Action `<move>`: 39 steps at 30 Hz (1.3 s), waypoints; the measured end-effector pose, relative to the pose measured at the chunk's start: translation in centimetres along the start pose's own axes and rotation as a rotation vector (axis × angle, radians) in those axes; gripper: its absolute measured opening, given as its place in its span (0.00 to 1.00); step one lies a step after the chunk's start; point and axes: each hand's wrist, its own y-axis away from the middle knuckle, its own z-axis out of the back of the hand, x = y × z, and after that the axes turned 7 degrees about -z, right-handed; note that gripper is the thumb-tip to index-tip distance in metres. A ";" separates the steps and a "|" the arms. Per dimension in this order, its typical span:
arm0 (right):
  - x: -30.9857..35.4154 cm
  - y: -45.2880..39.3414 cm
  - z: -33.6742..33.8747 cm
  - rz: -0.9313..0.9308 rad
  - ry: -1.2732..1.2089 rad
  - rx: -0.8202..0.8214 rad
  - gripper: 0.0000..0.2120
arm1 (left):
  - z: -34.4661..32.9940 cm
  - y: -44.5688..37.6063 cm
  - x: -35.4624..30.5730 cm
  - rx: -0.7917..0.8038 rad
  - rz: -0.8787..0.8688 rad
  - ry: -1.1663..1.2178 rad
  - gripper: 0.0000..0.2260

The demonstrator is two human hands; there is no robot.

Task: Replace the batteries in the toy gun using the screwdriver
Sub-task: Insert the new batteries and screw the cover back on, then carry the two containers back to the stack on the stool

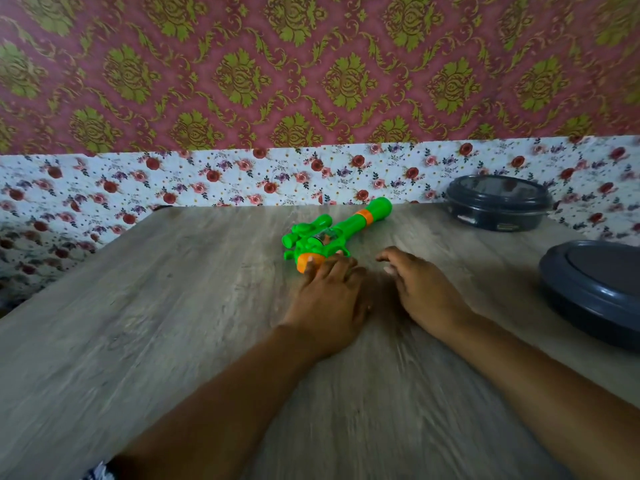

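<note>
A green toy gun [341,225] with orange rings lies on the wooden table [173,306], its barrel pointing to the far right. My left hand [329,303] lies flat on the table, and its fingertips touch the gun's orange near end. My right hand [420,291] hovers just right of it with loosely curled fingers that hold nothing, a short gap away from the gun. No screwdriver or batteries show in view.
A dark round container with a lid [498,202] stands at the table's far right by the floral wall. A second dark grey lidded container [595,289] sits at the right edge, close to my right forearm.
</note>
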 end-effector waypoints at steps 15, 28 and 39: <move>-0.6 0.7 -0.5 0.079 0.241 0.110 0.18 | -1.0 0.1 0.4 -0.065 0.018 0.000 0.22; -0.8 0.1 -0.4 -0.015 0.167 0.107 0.20 | -0.7 0.4 0.2 -0.093 0.094 0.206 0.19; 1.3 0.1 3.9 -0.323 -0.087 0.296 0.14 | 2.2 -0.3 -0.2 0.092 0.200 0.351 0.26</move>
